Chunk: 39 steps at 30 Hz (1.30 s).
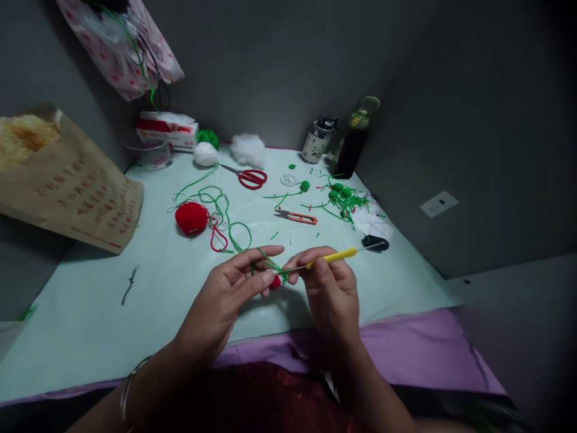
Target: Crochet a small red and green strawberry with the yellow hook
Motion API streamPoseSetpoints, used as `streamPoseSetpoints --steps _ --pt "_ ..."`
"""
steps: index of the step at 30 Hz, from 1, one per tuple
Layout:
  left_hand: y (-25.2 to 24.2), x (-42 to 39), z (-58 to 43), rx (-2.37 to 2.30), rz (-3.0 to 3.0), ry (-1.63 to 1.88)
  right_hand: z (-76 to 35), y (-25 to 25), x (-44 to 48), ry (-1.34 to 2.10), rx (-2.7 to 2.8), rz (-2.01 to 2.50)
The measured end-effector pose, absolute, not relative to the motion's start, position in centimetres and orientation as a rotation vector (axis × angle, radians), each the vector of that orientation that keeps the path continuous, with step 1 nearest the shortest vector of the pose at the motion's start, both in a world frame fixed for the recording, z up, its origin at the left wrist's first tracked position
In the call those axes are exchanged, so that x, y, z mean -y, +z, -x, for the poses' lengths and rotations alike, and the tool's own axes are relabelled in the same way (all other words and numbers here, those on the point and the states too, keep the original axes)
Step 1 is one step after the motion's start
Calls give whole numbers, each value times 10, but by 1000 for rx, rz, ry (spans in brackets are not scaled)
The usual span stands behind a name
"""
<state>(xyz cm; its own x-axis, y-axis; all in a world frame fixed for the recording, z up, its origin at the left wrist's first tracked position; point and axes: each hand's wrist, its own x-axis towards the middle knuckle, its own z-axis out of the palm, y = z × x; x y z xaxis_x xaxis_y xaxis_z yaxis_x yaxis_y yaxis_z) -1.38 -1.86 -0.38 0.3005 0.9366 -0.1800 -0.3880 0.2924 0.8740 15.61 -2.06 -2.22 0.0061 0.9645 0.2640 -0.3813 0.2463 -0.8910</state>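
Observation:
My left hand [234, 285] pinches a small red crocheted piece [276, 281] between thumb and fingers, with green yarn [234, 231] running from it across the table. My right hand [327, 282] grips a yellow-handled crochet hook [331, 257], whose metal tip meets the red piece. Both hands hover just above the pale green table [112, 319], close to its near edge. A red yarn ball [192, 218] lies behind my left hand, tangled with the green strand.
Red-handled scissors [249, 177], orange thread snips [295, 216], a heap of green crocheted bits [345, 198], white stuffing [247, 149], white and green yarn balls [206, 150], a jar [318, 139] and a dark bottle [354, 141] lie farther back. A brown paper bag [67, 186] stands at left.

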Motion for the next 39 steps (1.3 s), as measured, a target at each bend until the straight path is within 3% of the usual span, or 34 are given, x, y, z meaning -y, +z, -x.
streamPoseSetpoints --steps 4,12,21,24,28,31,34,39 --pt "-7 18 15 -839 -862 1025 -158 -22 24 1120 1153 723" --pt "-12 18 15 -911 -945 1095 -160 -16 33 625 1563 770" --pt "-7 23 7 -796 -770 1129 -152 -28 41 -261 1941 922" --pt "-8 20 10 -696 -554 975 -152 -30 39 -128 1876 897" --pt "-5 16 14 -723 -518 964 -153 -22 34 531 1450 899" --pt "-2 17 13 -745 -620 1008 -152 -18 30 816 1255 819" --pt "-4 20 11 -778 -703 1015 -149 -20 28 827 1351 826" --pt "-11 22 8 -838 -741 1100 -149 -29 31 546 1563 909"
